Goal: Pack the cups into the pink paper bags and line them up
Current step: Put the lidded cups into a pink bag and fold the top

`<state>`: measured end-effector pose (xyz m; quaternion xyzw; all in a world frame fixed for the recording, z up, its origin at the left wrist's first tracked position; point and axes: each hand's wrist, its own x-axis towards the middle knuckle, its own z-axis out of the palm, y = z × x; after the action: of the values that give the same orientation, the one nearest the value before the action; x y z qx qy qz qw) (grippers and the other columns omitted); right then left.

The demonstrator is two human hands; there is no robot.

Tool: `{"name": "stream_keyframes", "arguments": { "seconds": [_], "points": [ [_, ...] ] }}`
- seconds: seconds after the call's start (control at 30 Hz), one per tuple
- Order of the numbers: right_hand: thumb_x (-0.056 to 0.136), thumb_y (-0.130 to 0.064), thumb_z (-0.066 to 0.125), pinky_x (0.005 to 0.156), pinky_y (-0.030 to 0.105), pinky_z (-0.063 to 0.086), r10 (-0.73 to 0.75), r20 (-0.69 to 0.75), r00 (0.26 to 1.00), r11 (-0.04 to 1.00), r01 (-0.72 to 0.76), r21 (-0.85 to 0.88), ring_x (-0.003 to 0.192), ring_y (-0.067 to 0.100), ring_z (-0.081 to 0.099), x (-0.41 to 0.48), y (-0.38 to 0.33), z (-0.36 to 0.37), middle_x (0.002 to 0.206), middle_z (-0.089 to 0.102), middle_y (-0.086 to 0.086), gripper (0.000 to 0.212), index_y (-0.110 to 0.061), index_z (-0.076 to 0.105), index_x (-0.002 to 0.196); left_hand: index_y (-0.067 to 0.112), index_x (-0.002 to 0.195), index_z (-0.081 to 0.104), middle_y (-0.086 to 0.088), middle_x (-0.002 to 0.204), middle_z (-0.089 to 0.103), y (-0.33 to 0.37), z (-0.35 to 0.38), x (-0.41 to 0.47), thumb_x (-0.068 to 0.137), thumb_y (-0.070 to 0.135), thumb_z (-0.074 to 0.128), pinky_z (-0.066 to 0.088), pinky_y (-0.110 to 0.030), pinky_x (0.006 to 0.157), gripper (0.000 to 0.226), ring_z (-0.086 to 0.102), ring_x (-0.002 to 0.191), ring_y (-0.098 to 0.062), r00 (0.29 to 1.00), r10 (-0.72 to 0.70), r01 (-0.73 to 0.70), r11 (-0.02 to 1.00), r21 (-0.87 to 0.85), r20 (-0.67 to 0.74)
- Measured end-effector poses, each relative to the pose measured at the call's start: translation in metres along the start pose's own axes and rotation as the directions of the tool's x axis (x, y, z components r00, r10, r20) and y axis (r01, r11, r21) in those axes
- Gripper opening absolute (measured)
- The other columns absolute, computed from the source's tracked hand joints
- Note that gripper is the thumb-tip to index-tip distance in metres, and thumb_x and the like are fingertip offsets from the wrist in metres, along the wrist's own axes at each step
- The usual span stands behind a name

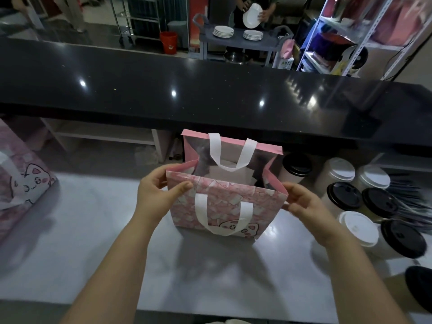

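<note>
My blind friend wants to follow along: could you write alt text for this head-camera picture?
A left hand and a right hand pinch the top corners of an open pink paper bag standing on a grey counter. Cups with black or white lids stand to its right; a second pink bag sits far left.

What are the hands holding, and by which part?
The pink paper bag: the left hand pinches its near rim's left corner, the right hand the right corner.
</note>
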<state>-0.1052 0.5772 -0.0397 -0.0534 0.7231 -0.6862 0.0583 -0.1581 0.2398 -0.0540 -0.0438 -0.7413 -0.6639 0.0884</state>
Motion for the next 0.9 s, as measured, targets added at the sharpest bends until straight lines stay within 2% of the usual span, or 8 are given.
{"name": "stream_keyframes", "arguments": {
  "seconds": [0.03,0.1,0.17,0.3,0.47,0.57,0.73,0.9],
  "points": [
    [0.075,-0.01,0.076,0.081,0.022,0.054,0.014,0.002,1.0,1.0,-0.014,0.023,0.103,0.014,0.068,0.0,0.002,0.006,0.109,0.073,-0.002,0.043,-0.025,0.065,0.113,0.042,0.099,0.073,0.012,0.099,0.074,0.0,0.003,-0.002,0.058,0.048,0.083,0.058,-0.024,0.074,0.042,0.07,0.094,-0.012,1.0,-0.009,0.009,1.0,-0.029,0.002],
    [0.072,-0.014,0.08,0.075,0.023,0.057,0.016,-0.125,0.992,0.999,-0.011,0.04,0.097,0.015,0.07,0.005,0.008,0.02,0.103,0.075,-0.001,0.039,-0.033,0.072,0.105,0.038,0.094,0.076,0.007,0.094,0.076,0.001,0.009,-0.005,0.064,0.041,0.082,0.058,-0.024,0.072,0.031,0.072,0.091,-0.014,1.0,-0.029,0.028,0.995,-0.094,-0.006],
    [0.082,-0.014,0.072,0.072,0.026,0.059,-0.014,-0.266,0.964,0.999,0.026,0.042,0.089,0.014,0.072,0.009,0.013,0.036,0.094,0.076,-0.002,0.026,-0.037,0.075,0.094,0.038,0.089,0.077,0.006,0.09,0.076,0.003,0.013,-0.01,0.067,0.036,0.08,0.058,-0.023,0.07,0.022,0.073,0.087,-0.014,0.998,-0.046,0.041,0.993,-0.108,-0.04],
    [0.091,-0.011,0.065,0.078,0.033,0.057,-0.048,-0.398,0.916,0.998,0.059,0.016,0.089,0.018,0.071,0.014,0.021,0.046,0.091,0.076,-0.003,0.032,-0.041,0.075,0.089,0.036,0.084,0.078,0.003,0.086,0.077,0.004,0.013,-0.021,0.07,0.027,0.079,0.058,-0.023,0.062,0.017,0.074,0.079,-0.014,0.993,-0.119,0.117,0.986,-0.122,-0.014],
    [0.086,-0.016,0.069,0.07,0.021,0.056,-0.022,-0.311,0.95,0.993,0.056,0.101,0.089,0.012,0.072,0.014,0.026,0.044,0.096,0.076,-0.004,0.021,-0.034,0.073,0.096,0.03,0.087,0.078,0.001,0.09,0.077,0.0,0.007,-0.038,0.068,0.022,0.08,0.058,-0.023,0.066,0.021,0.074,0.083,-0.016,0.989,-0.144,0.138,0.982,-0.132,-0.038],
    [0.078,-0.01,0.078,0.072,0.022,0.057,0.045,-0.224,0.973,0.995,-0.023,0.101,0.094,0.011,0.071,0.015,0.033,0.041,0.101,0.075,-0.007,0.037,-0.03,0.065,0.106,0.03,0.091,0.075,0.005,0.09,0.077,-0.003,0.007,-0.045,0.07,0.017,0.082,0.057,-0.02,0.065,0.026,0.073,0.083,-0.012,0.982,-0.171,0.161,0.98,-0.117,-0.084],
    [0.073,0.005,0.078,0.071,0.019,0.056,-0.008,-0.281,0.96,0.999,0.019,0.034,0.09,0.007,0.07,0.008,0.049,0.034,0.097,0.075,-0.011,0.051,-0.041,0.072,0.094,0.029,0.097,0.072,0.011,0.093,0.076,-0.016,0.002,-0.062,0.073,-0.001,0.081,0.058,-0.02,0.074,0.039,0.072,0.088,-0.008,0.972,-0.203,0.206,0.978,0.013,-0.117],
    [0.075,-0.003,0.079,0.067,0.014,0.053,-0.017,-0.351,0.936,0.998,0.035,0.047,0.085,0.003,0.07,0.006,0.059,0.037,0.093,0.075,-0.011,0.038,-0.039,0.075,0.086,0.029,0.096,0.074,0.01,0.093,0.076,-0.023,0.007,-0.077,0.079,-0.002,0.076,0.056,-0.017,0.075,0.035,0.072,0.088,-0.008,0.965,-0.194,0.197,0.98,-0.002,-0.178]
  ]
}}
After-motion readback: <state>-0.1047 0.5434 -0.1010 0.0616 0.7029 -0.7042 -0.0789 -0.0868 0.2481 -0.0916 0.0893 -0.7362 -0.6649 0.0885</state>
